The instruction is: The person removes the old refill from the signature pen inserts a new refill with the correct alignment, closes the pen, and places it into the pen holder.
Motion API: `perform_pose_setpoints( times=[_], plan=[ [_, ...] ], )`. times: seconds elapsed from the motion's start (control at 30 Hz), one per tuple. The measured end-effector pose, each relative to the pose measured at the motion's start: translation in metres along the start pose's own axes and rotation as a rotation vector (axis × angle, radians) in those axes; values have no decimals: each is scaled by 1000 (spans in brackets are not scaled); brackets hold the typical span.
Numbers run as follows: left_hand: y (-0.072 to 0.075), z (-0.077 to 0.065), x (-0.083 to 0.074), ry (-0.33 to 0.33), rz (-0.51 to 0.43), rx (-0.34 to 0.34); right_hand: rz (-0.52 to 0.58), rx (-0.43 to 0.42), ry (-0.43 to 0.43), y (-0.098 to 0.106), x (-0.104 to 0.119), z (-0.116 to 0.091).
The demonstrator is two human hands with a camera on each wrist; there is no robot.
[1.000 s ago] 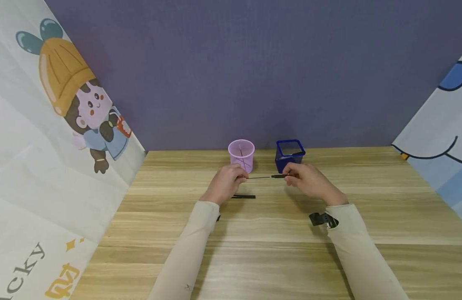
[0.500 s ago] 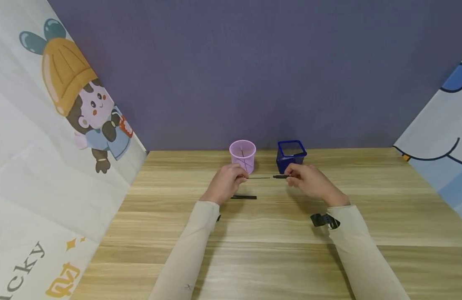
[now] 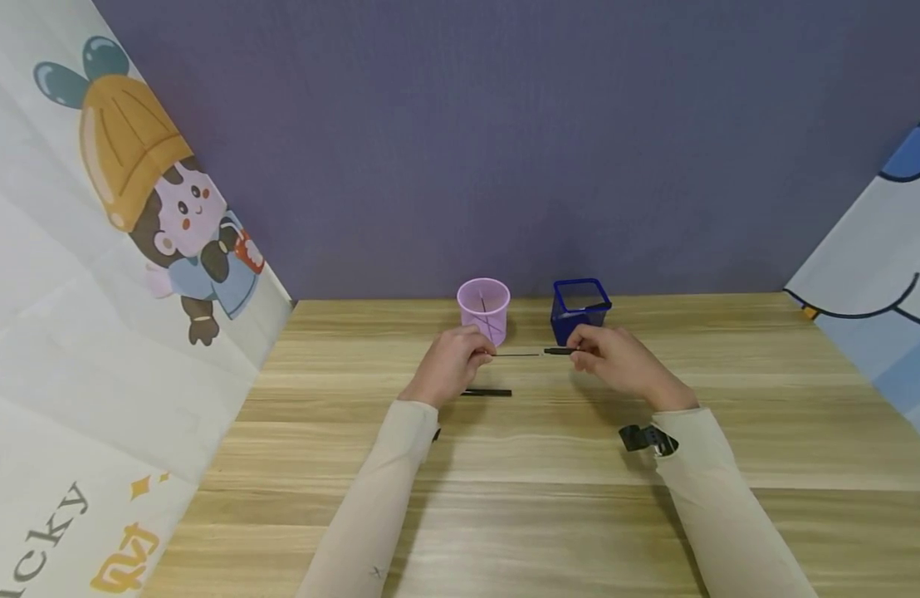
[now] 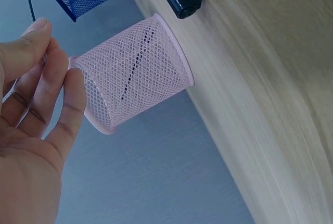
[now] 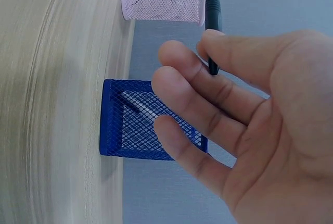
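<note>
Between its thumb and fingertips my left hand (image 3: 451, 361) pinches a thin dark pen refill (image 3: 516, 355), which points right. My right hand (image 3: 617, 361) pinches a short black pen section (image 3: 557, 351), ribbed near one end and tapered at the other in the right wrist view. The refill's tip and the pen section's end face each other in line, with a small gap. Below the refill, a black pen tube (image 3: 490, 393) with a clip slot lies on the table, one end covered by the left hand in the head view.
Behind the left hand stands a pink mesh cup (image 4: 138, 70) holding thin dark sticks. A square blue mesh holder (image 5: 112, 117), with a dark piece inside, stands behind the right hand. The wooden table (image 3: 535, 498) ends at a blue-grey wall (image 3: 535, 149).
</note>
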State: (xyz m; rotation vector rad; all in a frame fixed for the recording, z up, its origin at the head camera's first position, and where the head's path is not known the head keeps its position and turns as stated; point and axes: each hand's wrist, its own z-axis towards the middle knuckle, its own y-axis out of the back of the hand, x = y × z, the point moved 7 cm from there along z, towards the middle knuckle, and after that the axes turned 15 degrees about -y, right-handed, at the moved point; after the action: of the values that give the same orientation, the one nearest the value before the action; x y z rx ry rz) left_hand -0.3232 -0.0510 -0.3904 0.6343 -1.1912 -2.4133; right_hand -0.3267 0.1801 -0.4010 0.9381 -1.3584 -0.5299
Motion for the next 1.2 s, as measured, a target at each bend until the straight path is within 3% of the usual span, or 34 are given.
perform_pose_setpoints(
  times=[1.2],
  plan=[
    [-5,-1,2,19,1,18,-5,-6,0,4,1,-2]
  ],
)
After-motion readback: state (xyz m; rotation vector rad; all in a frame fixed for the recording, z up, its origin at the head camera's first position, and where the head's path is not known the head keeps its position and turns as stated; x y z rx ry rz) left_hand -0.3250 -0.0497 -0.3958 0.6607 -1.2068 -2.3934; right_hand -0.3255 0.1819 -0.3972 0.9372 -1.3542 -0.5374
